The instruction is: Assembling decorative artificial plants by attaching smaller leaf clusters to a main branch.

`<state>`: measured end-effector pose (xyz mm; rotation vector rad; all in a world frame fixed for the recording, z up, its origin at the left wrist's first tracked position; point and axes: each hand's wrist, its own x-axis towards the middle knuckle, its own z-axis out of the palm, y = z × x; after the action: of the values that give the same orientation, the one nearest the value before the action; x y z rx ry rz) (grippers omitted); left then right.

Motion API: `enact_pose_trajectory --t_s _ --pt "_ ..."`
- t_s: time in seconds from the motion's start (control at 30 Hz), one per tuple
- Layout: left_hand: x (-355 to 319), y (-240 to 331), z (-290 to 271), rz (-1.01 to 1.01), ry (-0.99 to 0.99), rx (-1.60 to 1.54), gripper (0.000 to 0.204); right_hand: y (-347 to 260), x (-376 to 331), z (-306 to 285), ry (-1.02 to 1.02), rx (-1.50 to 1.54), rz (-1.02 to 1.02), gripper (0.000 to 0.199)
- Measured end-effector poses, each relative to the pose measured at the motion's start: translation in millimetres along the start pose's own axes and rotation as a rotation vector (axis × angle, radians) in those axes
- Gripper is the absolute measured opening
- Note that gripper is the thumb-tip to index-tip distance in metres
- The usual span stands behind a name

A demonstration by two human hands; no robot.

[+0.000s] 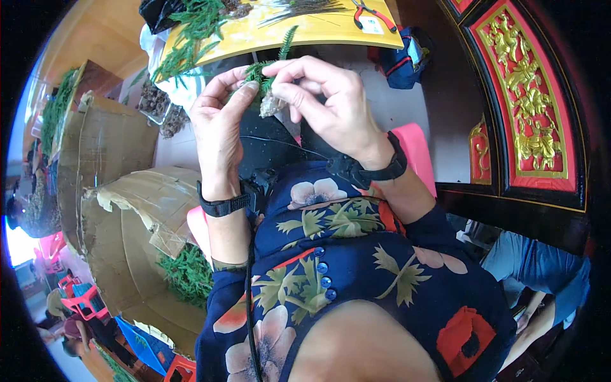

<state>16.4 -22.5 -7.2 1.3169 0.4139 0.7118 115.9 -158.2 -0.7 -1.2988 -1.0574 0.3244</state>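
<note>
Above my lap, my left hand point(219, 108) pinches a green needle-leaf sprig point(258, 73) between thumb and fingers. One tip of greenery points up past my fingers. Just below the sprig hangs a small pale, whitish-brown cone-like piece point(271, 106), close against the greenery. My right hand point(328, 95) is closed with bent fingers beside it, the thumb and fingertips at the top of the cone-like piece where it meets the sprig. Whether anything thin lies between the right fingertips is hidden. A thin dark strand point(273, 140) runs below my hands across the lap.
Ahead stands a yellow table point(248, 32) with green sprigs point(191, 38), thin dark stems point(309, 7) and red-handled pliers point(375, 16). At my left is an open cardboard box point(121, 235) holding greenery point(188, 275). A carved gold-and-red panel point(525, 95) stands right; a person point(534, 267) is behind it.
</note>
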Motion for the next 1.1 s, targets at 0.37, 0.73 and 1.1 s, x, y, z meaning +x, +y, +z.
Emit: enact_pose_trajectory --t_s 0.37,0.73,1.1 --pt "-2 12 8 -0.195 0.004 -0.289 0.026 10 -1 6 0.057 -0.24 -0.079 0.01" --pt "5 -2 -10 -0.202 -0.235 -0.386 0.03 7 -2 4 0.018 -0.162 0.047 0.01" --pt "5 3 -6 -0.227 -0.212 -0.455 0.031 9 -1 3 0.008 -0.041 0.15 0.011"
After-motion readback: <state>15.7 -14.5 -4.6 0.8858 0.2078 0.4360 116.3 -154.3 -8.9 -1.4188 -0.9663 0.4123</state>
